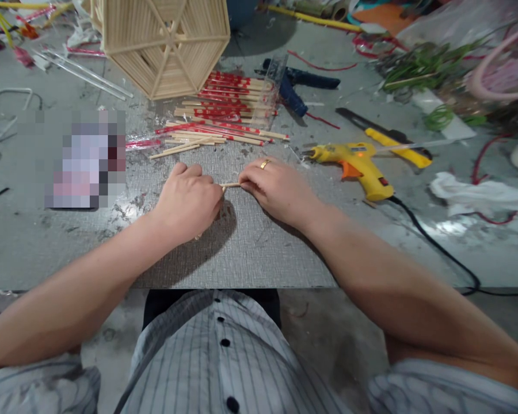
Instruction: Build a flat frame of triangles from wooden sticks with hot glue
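My left hand [189, 198] is closed in a fist around thin wooden sticks; one end pokes out below the palm. My right hand [274, 187], with a ring on one finger, pinches the other end of a wooden stick [230, 184] that spans the small gap between both hands. Both hands rest on a grey textured mat [242, 247]. Beyond them lies a loose pile of wooden sticks [216, 137], some in red-and-white wrappers.
A yellow glue gun [362, 164] with a black cord lies to the right. A hexagonal stick frame [164, 40] stands at the back. A blue tool [297, 86], a yellow-handled cutter [392, 144], a white cloth [475, 192] and green and red scraps lie around.
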`<state>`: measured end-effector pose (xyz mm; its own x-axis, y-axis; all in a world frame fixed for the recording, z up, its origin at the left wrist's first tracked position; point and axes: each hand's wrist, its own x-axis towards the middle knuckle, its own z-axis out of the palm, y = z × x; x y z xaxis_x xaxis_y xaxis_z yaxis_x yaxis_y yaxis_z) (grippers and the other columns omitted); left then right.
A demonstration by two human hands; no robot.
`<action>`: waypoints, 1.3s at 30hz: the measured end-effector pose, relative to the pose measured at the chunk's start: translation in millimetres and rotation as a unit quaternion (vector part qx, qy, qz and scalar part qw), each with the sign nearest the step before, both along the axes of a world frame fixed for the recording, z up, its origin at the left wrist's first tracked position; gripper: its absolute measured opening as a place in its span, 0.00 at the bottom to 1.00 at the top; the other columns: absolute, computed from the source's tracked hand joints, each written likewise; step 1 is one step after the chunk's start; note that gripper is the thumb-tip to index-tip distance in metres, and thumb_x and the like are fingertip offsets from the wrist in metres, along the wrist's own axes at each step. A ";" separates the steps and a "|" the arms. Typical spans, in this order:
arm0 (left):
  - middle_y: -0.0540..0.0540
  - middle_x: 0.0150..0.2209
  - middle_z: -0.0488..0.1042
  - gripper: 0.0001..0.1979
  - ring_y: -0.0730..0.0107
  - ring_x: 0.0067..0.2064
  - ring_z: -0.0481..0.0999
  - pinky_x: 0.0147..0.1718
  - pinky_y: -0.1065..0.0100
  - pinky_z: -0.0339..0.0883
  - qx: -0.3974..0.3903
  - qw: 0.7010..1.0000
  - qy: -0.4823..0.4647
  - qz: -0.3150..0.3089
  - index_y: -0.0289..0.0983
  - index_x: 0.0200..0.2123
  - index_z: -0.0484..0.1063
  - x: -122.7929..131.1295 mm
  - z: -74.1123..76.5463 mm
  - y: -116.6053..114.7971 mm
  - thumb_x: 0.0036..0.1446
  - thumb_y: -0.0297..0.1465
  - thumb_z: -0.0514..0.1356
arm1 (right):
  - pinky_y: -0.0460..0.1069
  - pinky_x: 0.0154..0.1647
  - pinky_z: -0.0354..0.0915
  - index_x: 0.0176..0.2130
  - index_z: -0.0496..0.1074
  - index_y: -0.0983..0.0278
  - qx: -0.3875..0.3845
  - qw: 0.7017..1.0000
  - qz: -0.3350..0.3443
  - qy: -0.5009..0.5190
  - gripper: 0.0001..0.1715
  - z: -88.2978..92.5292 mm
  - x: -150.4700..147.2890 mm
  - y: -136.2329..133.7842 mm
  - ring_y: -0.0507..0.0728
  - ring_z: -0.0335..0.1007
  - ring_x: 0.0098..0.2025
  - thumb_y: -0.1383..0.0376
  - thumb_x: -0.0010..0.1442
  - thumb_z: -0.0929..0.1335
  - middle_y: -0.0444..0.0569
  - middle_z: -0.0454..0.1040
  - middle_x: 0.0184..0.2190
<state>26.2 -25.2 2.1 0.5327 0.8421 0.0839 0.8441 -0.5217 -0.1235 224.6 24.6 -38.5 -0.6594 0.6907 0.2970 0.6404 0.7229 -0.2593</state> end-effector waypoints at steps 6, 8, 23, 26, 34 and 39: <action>0.44 0.29 0.77 0.10 0.58 0.38 0.73 0.40 0.59 0.61 -0.025 0.998 -0.045 0.020 0.35 0.29 0.78 -17.8 14.0 3.9 0.59 0.30 0.57 | 0.56 0.45 0.65 0.38 0.74 0.61 0.007 1.000 -0.008 -0.003 0.10 2.9 3.3 -3.0 0.61 0.70 0.45 0.64 0.66 0.64 0.54 0.76 0.39; 0.45 0.30 0.77 0.09 0.61 0.37 0.72 0.40 0.61 0.61 -0.045 0.997 -0.060 -0.005 0.37 0.31 0.78 -29.7 23.6 4.7 0.58 0.28 0.57 | 0.56 0.46 0.66 0.41 0.75 0.61 0.014 1.000 -0.006 0.003 0.09 5.1 4.9 -5.3 0.62 0.70 0.46 0.62 0.66 0.65 0.55 0.76 0.41; 0.50 0.31 0.76 0.02 0.62 0.39 0.70 0.41 0.62 0.58 -0.167 0.982 -0.027 -0.086 0.43 0.32 0.79 -48.6 27.8 -20.2 0.57 0.33 0.67 | 0.51 0.38 0.59 0.43 0.79 0.60 0.048 0.988 0.146 0.007 0.19 4.1 -20.3 -35.3 0.56 0.69 0.36 0.59 0.70 0.61 0.50 0.77 0.31; 0.49 0.30 0.76 0.03 0.62 0.39 0.70 0.41 0.63 0.58 -0.148 0.983 -0.038 -0.101 0.43 0.31 0.79 -51.3 20.7 -18.7 0.58 0.34 0.66 | 0.51 0.38 0.59 0.40 0.79 0.61 0.055 0.987 0.152 0.013 0.17 3.8 -21.3 -34.6 0.56 0.70 0.37 0.60 0.70 0.62 0.50 0.78 0.33; 0.49 0.31 0.76 0.03 0.61 0.40 0.69 0.42 0.62 0.59 -0.149 0.983 -0.027 -0.104 0.42 0.31 0.78 -51.9 18.2 -15.3 0.57 0.33 0.66 | 0.51 0.37 0.59 0.38 0.78 0.62 0.034 0.988 0.149 0.014 0.19 3.1 -24.3 -34.8 0.56 0.70 0.38 0.61 0.71 0.60 0.51 0.78 0.35; 0.49 0.31 0.76 0.04 0.62 0.40 0.69 0.43 0.63 0.59 -0.150 0.983 -0.029 -0.102 0.42 0.31 0.78 -51.3 19.6 -15.5 0.59 0.32 0.64 | 0.51 0.36 0.59 0.37 0.78 0.62 0.036 0.988 0.150 0.019 0.19 2.4 -25.0 -35.3 0.56 0.69 0.36 0.62 0.71 0.60 0.50 0.79 0.34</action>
<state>-25.1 -40.8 21.8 0.6943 0.7101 -0.1168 0.7197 -0.6861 0.1065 199.6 -10.7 -36.1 -0.8188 0.4420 0.3664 0.3857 0.8962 -0.2191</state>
